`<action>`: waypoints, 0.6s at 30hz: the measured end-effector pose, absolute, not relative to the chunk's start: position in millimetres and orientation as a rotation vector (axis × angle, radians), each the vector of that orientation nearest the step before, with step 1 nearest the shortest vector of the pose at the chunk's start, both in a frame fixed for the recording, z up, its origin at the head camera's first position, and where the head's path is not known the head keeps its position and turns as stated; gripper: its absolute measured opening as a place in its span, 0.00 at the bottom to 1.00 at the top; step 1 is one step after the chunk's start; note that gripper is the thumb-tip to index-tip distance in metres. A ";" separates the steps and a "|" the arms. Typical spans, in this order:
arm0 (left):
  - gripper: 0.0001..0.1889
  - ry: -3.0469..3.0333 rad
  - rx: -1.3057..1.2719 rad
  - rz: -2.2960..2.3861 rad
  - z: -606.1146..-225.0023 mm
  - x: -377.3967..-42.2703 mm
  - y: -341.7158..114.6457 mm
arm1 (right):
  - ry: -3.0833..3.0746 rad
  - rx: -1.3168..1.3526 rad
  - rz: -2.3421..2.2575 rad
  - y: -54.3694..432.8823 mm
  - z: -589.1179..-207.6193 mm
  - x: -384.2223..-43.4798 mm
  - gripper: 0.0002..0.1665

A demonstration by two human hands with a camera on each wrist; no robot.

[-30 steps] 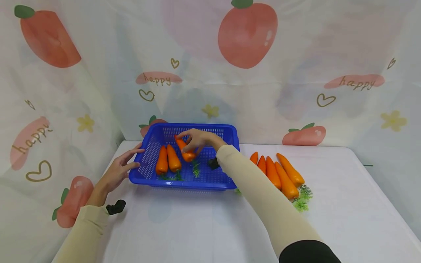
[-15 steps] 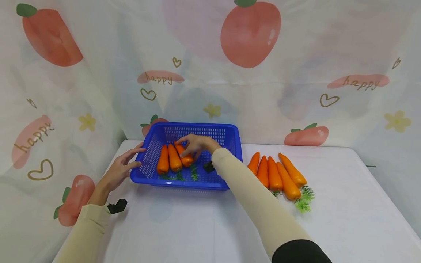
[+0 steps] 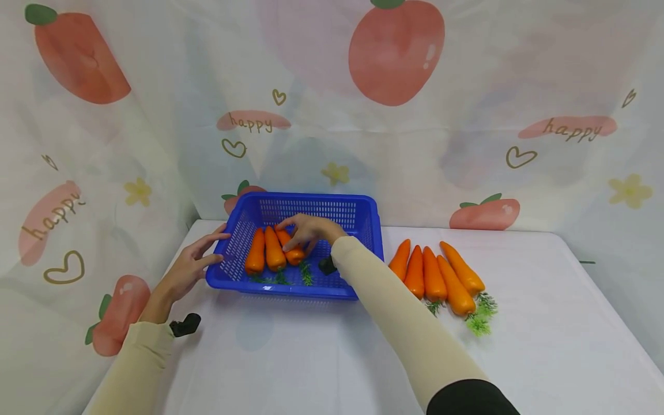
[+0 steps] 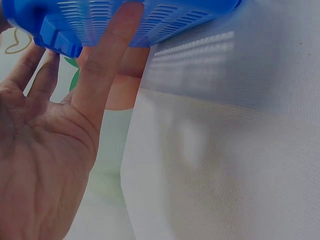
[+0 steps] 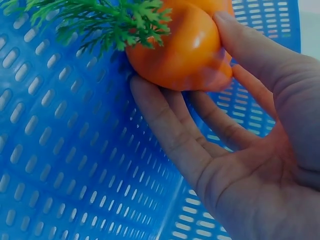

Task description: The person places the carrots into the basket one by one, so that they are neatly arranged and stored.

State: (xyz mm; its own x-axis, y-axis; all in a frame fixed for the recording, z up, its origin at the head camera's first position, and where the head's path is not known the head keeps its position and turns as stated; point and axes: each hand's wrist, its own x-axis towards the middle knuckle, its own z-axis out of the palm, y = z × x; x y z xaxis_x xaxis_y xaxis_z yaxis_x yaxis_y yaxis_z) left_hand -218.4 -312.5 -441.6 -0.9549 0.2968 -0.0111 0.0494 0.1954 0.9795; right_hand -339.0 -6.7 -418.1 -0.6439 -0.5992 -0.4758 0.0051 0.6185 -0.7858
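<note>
A blue plastic basket (image 3: 280, 290) with slotted walls stands on the table. My right hand (image 3: 312, 230) reaches inside and holds an orange carrot (image 3: 297, 257) by its thick end. In the right wrist view, the thumb lies on one side of the carrot (image 5: 175, 47) and the fingers on the other, beside its green leafy top (image 5: 145, 22). Two other carrots, left (image 3: 255, 253) and middle (image 3: 274, 252), lie parallel next to it. My left hand (image 3: 185, 271) touches the basket's left side with extended fingers; its thumb overlaps the slotted wall in the left wrist view.
Several more carrots (image 3: 434, 278) with green tops (image 3: 479, 320) lie side by side on the white table (image 3: 550, 323), right of the basket. A printed cloth (image 3: 321, 63) hangs behind and to the left, close to the table's edges.
The carrot in my right hand has shifted down and left, nearer the two other carrots, mostly in the first half second. My left hand has stayed at the basket's side.
</note>
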 end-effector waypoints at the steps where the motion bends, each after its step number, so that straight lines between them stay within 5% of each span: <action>1: 0.28 2.266 0.334 1.846 -441.5 -218.5 -312.6 | 2.083 -0.464 -1.012 -7.0 -418.0 -338.7 0.43; 18: 0.29 2.270 0.315 1.841 -441.2 -217.7 -312.2 | 2.092 -0.476 -1.006 -7.9 -419.0 -336.6 0.42</action>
